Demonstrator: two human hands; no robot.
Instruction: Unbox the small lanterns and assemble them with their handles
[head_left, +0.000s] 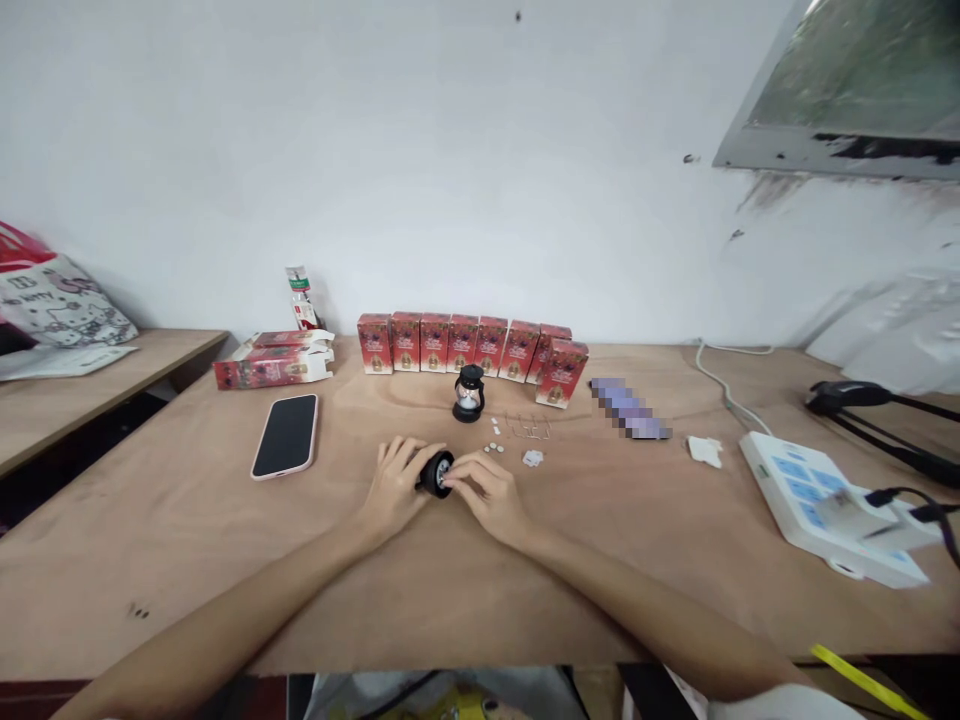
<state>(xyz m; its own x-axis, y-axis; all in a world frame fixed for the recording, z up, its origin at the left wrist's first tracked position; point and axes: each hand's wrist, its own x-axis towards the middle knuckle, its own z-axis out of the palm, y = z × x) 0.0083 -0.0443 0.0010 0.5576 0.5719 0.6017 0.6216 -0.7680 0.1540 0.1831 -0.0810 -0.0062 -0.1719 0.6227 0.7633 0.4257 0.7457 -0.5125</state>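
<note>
My left hand (396, 487) is wrapped round a small black lantern (429, 476), tipped on its side so that its round underside faces right. Inside that underside a pale, silvery part shows. The fingertips of my right hand (491, 497) are pinched together at this opening; anything between them is too small to make out. Just behind my hands a matching black lantern (469, 395) with a clear middle stands upright. Several small round button cells (493, 447), bent thin wires (529, 428) and a white scrap (532, 458) lie right of it.
A row of red boxes (405, 343) stands along the wall. Flattened red boxes (274, 362), a small bottle (301, 300) and a phone (285, 437) are on the left. Towards the right lie a blurred purple item (628, 409), a white scrap (705, 451) and a power strip (802, 480) with plugs.
</note>
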